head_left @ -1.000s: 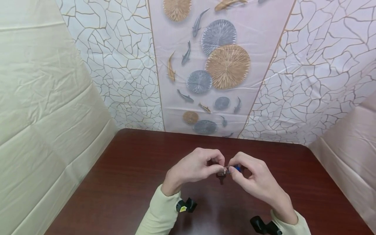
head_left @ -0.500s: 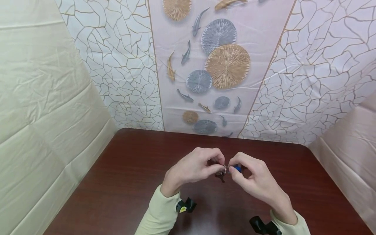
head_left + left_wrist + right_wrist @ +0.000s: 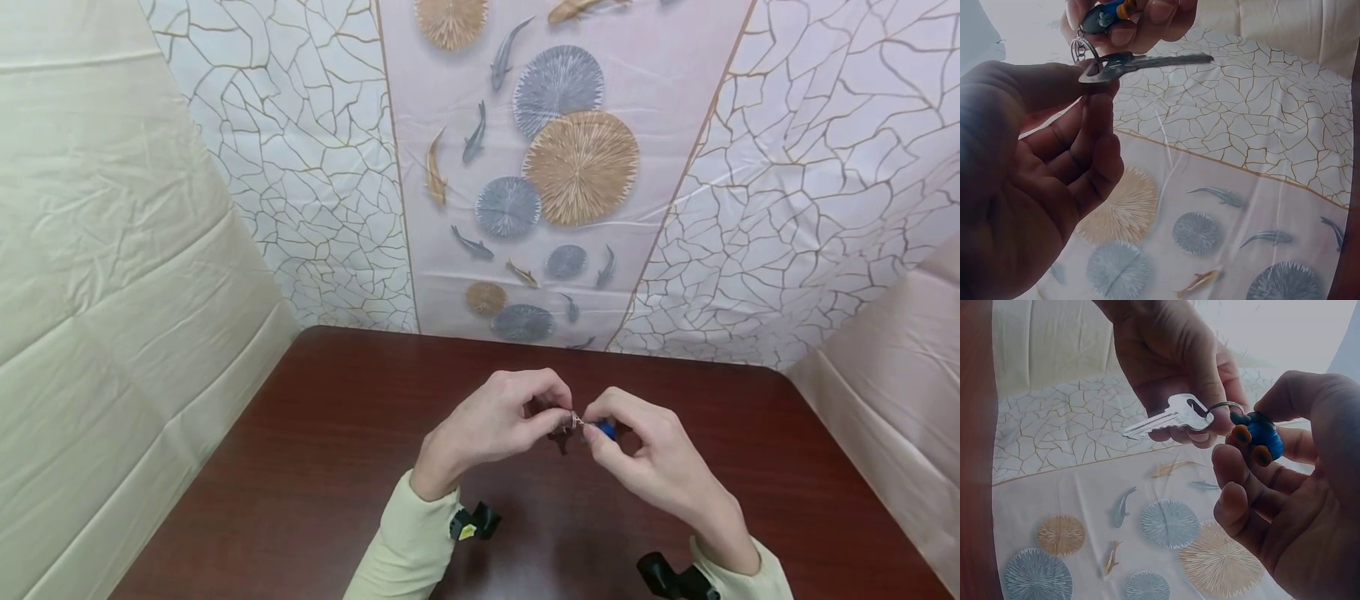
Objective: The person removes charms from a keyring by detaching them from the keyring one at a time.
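A silver key [image 3: 1169, 419] hangs on a thin metal key ring [image 3: 1230, 403], seen closely in the right wrist view. The left hand [image 3: 487, 429] pinches the ring between thumb and index finger, close to the key's head. A short chain links the ring to a small blue keychain charm [image 3: 1264, 439] with orange round parts. Thumb and fingers of the right hand [image 3: 652, 446] pinch the charm at its chain end. Both hands are held close together above the table. In the left wrist view the key [image 3: 1166, 61] points right; the thumb hides part of the ring.
A dark red-brown table [image 3: 322, 433] lies under the hands. Behind it hangs a patterned cloth [image 3: 525, 167] with fish and round motifs, and a pale cloth [image 3: 135, 292] bounds the left side. Each wrist carries a small black camera mount [image 3: 476, 523].
The left hand has risen slightly with the ring, and the dangling key has shifted up and a little left. The right hand stays almost still, holding the charm.
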`<act>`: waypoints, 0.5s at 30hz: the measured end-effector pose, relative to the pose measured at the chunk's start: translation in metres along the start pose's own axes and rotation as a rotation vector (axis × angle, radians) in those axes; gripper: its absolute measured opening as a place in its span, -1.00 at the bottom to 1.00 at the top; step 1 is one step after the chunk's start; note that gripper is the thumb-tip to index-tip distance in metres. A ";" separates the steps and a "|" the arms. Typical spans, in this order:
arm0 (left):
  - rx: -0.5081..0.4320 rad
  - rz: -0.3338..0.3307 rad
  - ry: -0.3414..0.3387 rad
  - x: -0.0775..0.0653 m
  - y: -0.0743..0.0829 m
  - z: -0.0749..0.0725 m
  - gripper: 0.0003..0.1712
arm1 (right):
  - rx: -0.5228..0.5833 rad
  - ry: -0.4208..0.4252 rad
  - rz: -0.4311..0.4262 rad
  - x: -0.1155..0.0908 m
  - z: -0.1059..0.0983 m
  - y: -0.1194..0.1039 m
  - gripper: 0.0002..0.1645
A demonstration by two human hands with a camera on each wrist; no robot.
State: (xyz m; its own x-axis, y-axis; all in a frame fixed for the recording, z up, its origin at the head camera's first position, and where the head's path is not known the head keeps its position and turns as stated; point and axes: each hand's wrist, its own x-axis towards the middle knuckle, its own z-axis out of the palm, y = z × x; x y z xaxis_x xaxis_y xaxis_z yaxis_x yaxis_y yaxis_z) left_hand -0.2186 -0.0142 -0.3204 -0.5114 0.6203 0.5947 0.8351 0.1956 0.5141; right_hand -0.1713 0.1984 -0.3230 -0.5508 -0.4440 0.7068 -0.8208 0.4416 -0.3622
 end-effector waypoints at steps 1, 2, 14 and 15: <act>-0.005 0.001 0.008 0.000 0.000 0.000 -0.92 | 0.005 -0.001 -0.002 0.000 0.000 0.000 -0.60; -0.012 0.001 0.015 -0.001 0.000 0.000 -0.91 | 0.011 -0.004 -0.001 0.000 0.000 0.000 -0.61; -0.068 -0.036 0.057 -0.002 0.002 -0.002 -0.92 | 0.045 -0.018 -0.025 0.002 0.003 -0.001 -0.61; -0.071 -0.038 0.059 -0.002 0.003 -0.002 -0.92 | 0.046 -0.018 -0.024 0.002 0.003 -0.001 -0.60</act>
State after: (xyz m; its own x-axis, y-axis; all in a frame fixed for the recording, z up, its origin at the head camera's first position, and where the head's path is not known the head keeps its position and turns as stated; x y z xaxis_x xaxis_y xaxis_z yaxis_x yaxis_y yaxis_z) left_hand -0.2160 -0.0161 -0.3189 -0.5554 0.5673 0.6080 0.7994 0.1630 0.5782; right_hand -0.1723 0.1947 -0.3230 -0.5330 -0.4684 0.7046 -0.8398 0.3946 -0.3729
